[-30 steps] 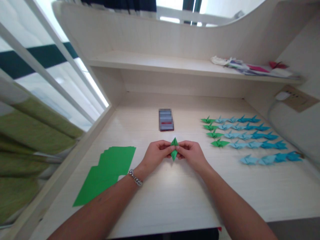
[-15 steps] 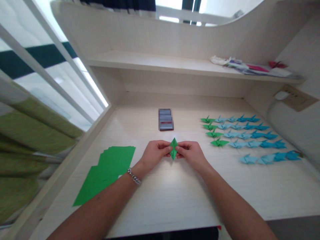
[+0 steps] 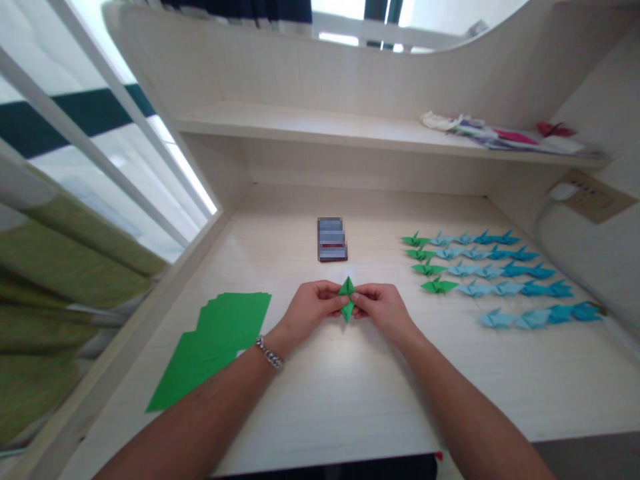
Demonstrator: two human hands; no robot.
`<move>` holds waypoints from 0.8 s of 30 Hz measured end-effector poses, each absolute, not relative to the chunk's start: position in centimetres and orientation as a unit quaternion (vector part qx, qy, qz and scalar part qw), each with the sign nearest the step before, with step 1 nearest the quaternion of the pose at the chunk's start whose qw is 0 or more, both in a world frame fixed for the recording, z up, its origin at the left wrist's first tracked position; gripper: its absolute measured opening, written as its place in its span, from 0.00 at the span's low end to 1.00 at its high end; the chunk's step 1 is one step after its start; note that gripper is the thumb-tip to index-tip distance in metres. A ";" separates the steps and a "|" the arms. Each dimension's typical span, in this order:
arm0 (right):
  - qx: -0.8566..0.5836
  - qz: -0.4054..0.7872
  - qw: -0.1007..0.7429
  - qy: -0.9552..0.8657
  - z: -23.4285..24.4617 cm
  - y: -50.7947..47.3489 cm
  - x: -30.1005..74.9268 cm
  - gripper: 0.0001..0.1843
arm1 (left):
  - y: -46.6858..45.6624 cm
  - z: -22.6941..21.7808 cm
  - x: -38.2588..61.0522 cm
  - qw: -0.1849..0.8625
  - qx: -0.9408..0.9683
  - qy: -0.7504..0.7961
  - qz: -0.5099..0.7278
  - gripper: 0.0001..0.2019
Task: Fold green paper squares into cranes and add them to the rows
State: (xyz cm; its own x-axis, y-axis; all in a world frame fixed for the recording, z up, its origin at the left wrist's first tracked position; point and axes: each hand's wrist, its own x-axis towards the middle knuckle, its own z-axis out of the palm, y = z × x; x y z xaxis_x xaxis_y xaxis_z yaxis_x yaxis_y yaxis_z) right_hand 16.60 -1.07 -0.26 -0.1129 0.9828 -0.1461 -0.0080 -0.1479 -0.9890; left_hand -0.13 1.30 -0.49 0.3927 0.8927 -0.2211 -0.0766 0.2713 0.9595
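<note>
A small folded green paper piece (image 3: 347, 297) is held just above the pale wooden desk (image 3: 350, 393), pinched from both sides. My left hand (image 3: 310, 310), with a metal bracelet at the wrist, grips its left side with closed fingers. Its right side is pinched by my right hand (image 3: 384, 309). The paper's points stick up and down between my thumbs.
A stack of green paper sheets (image 3: 215, 343) lies at the left. Rows of finished green and blue paper cranes (image 3: 493, 277) lie at the right. A blurred phone (image 3: 332, 239) sits behind my hands. A shelf above holds papers (image 3: 500, 137); a wall socket (image 3: 585, 193) is at the right.
Both hands stay pinched on the green paper piece; they have only shifted very slightly, and the paper looks a little narrower between the thumbs.
</note>
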 end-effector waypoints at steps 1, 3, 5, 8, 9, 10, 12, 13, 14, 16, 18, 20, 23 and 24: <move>-0.503 0.566 0.437 -0.485 -0.3 -1.1 16.6 0.15 | 1.3 -0.5 -0.2 0.682 0.486 0.416 0.356 0.16; -0.507 0.560 0.440 -0.486 -0.3 -1.1 16.5 0.15 | 1.4 -0.6 -0.3 0.689 0.486 0.403 0.356 0.17; -0.508 0.553 0.443 -0.489 -0.2 -1.2 16.5 0.15 | 1.4 -0.7 -0.3 0.695 0.485 0.391 0.360 0.17; -0.511 0.545 0.452 -0.487 -0.1 -1.2 16.4 0.15 | 1.4 -0.7 -0.2 0.691 0.483 0.395 0.365 0.16; -0.513 0.543 0.456 -0.484 -0.1 -1.2 16.3 0.15 | 1.4 -0.7 -0.2 0.686 0.485 0.401 0.366 0.16; -0.514 0.542 0.458 -0.481 -0.1 -1.2 16.3 0.15 | 1.4 -0.7 -0.1 0.678 0.488 0.409 0.367 0.15; -0.513 0.545 0.458 -0.479 -0.2 -1.1 16.2 0.14 | 1.4 -0.6 -0.1 0.662 0.500 0.423 0.366 0.14; -0.511 0.549 0.456 -0.480 -0.3 -1.1 16.1 0.13 | 1.5 -0.6 -0.1 0.654 0.506 0.428 0.364 0.14; -0.508 0.553 0.452 -0.482 -0.4 -1.1 16.1 0.13 | 1.5 -0.6 -0.2 0.647 0.513 0.432 0.362 0.14; -0.504 0.559 0.444 -0.486 -0.6 -1.1 16.1 0.13 | 1.6 -0.6 -0.3 0.640 0.524 0.434 0.357 0.13; -0.504 0.561 0.439 -0.489 -0.6 -1.1 16.1 0.13 | 1.6 -0.5 -0.4 0.637 0.530 0.434 0.353 0.13; -0.503 0.561 0.436 -0.492 -0.5 -1.2 16.1 0.13 | 1.5 -0.4 -0.5 0.636 0.532 0.432 0.353 0.13; -0.503 0.560 0.434 -0.494 -0.4 -1.2 16.2 0.14 | 1.5 -0.3 -0.5 0.641 0.536 0.422 0.352 0.13; -0.504 0.560 0.433 -0.495 -0.4 -1.2 16.2 0.14 | 1.5 -0.2 -0.5 0.644 0.536 0.418 0.350 0.13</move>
